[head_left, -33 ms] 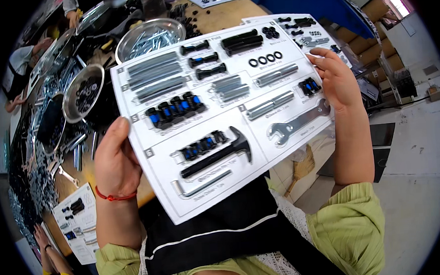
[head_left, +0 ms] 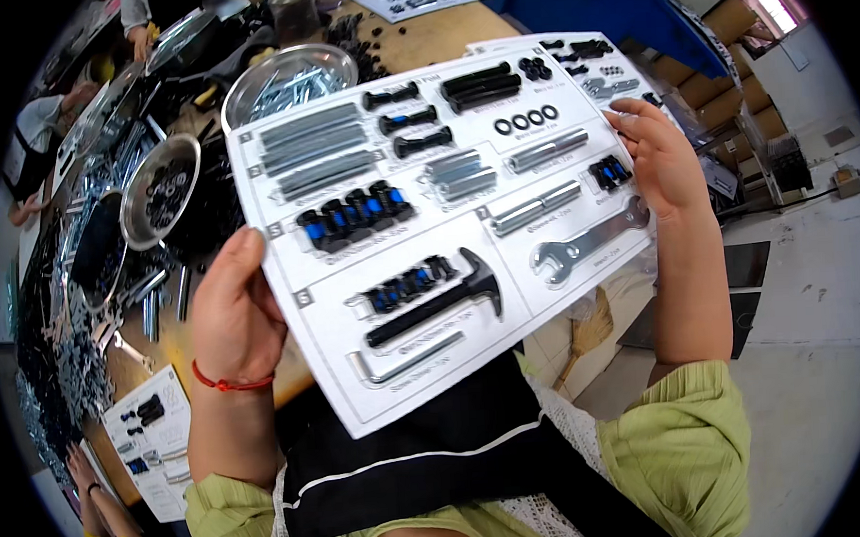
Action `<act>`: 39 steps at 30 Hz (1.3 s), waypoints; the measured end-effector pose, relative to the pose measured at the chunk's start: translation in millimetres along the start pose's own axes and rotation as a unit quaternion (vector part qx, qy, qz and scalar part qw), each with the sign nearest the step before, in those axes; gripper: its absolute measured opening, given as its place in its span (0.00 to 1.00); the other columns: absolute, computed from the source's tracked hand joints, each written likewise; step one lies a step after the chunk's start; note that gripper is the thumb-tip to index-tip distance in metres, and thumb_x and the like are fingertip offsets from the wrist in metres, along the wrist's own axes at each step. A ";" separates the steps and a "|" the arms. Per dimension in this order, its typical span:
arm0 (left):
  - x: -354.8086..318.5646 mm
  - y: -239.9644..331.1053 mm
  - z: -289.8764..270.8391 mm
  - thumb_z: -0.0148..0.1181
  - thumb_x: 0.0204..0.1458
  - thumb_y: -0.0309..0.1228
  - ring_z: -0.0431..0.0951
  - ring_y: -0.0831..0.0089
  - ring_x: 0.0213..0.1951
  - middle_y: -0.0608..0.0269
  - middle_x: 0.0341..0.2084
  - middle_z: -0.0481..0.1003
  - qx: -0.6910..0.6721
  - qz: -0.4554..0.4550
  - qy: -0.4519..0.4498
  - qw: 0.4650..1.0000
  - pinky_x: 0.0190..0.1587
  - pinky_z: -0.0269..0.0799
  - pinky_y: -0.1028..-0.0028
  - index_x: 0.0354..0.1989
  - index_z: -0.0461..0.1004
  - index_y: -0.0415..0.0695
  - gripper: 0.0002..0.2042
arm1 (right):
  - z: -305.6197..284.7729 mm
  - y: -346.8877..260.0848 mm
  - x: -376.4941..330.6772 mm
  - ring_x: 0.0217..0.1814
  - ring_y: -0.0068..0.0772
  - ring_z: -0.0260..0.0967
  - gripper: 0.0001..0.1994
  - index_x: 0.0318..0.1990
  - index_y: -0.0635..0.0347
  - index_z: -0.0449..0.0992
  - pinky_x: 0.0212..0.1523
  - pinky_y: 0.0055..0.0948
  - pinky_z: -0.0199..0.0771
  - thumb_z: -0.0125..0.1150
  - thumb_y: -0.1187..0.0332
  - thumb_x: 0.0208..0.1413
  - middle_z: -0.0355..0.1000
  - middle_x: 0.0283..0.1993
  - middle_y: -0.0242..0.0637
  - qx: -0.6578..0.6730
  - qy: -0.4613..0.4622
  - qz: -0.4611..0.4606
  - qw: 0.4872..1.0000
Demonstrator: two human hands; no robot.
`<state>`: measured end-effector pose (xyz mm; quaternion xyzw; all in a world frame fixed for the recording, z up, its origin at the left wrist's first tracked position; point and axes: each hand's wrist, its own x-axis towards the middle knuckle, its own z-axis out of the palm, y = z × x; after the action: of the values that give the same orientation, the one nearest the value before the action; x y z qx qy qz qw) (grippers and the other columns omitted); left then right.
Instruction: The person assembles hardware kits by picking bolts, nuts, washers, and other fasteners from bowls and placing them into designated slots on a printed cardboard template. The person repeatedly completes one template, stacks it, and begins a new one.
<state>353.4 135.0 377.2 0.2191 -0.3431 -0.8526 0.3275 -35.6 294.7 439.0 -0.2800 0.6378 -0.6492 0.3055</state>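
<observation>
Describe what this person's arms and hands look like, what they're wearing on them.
Both hands are bare, no gloves. The left hand has a thin red string bracelet at the wrist. Light green pleated sleeves are pushed up near the elbows on both arms, leaving the forearms uncovered. The right hand shows no jewellery.

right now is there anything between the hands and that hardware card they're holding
Nothing visible. The left hand grips the hardware card directly at its left edge, thumb on the front. The right hand holds the right edge the same way, beside the wrench packed on it.
</observation>
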 end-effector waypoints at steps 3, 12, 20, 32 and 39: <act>38.2 -14.2 30.0 0.44 0.65 0.32 0.80 0.66 0.46 0.50 0.48 0.76 -0.015 -0.027 -0.069 0.997 0.49 0.78 0.69 0.58 0.64 0.31 0.19 | -35.8 -15.1 24.5 0.48 0.31 0.72 0.19 0.54 0.71 0.66 0.50 0.26 0.72 0.56 0.73 0.56 0.74 0.47 0.47 -0.028 0.046 -0.003 0.999; 144.8 -79.7 124.6 0.46 0.64 0.28 0.77 0.67 0.50 0.53 0.51 0.74 -0.067 -0.077 -0.068 0.992 0.56 0.74 0.68 0.57 0.64 0.33 0.16 | -164.3 -23.1 136.7 0.37 0.29 0.72 0.15 0.45 0.62 0.74 0.40 0.27 0.72 0.60 0.61 0.57 0.77 0.41 0.41 -0.072 0.174 0.042 0.981; 211.1 -132.3 165.0 0.44 0.65 0.27 0.78 0.68 0.48 0.54 0.48 0.74 -0.064 -0.097 -0.050 0.992 0.54 0.75 0.68 0.54 0.65 0.34 0.13 | -226.3 -13.1 213.2 0.36 0.29 0.72 0.24 0.50 0.63 0.72 0.41 0.25 0.72 0.62 0.52 0.55 0.75 0.45 0.46 -0.062 0.194 0.030 0.979; 243.1 -158.3 164.1 0.45 0.65 0.28 0.78 0.70 0.46 0.56 0.47 0.76 -0.041 -0.104 -0.015 0.994 0.51 0.76 0.70 0.53 0.68 0.35 0.13 | -245.3 36.5 262.3 0.37 0.31 0.73 0.23 0.47 0.59 0.72 0.41 0.27 0.73 0.56 0.46 0.58 0.77 0.42 0.46 -0.029 0.154 0.054 0.986; 257.6 -169.8 123.1 0.53 0.62 0.29 0.79 0.77 0.37 0.58 0.39 0.79 0.098 -0.082 0.000 0.992 0.43 0.76 0.79 0.48 0.73 0.33 0.12 | -236.5 112.3 281.3 0.43 0.34 0.73 0.25 0.49 0.60 0.73 0.46 0.29 0.71 0.55 0.46 0.60 0.76 0.47 0.47 -0.008 0.117 0.066 0.991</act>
<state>32.8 100.1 297.4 0.2773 -0.4057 -0.8391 0.2331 -394.0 238.1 312.5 -0.1617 0.6916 -0.6508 0.2683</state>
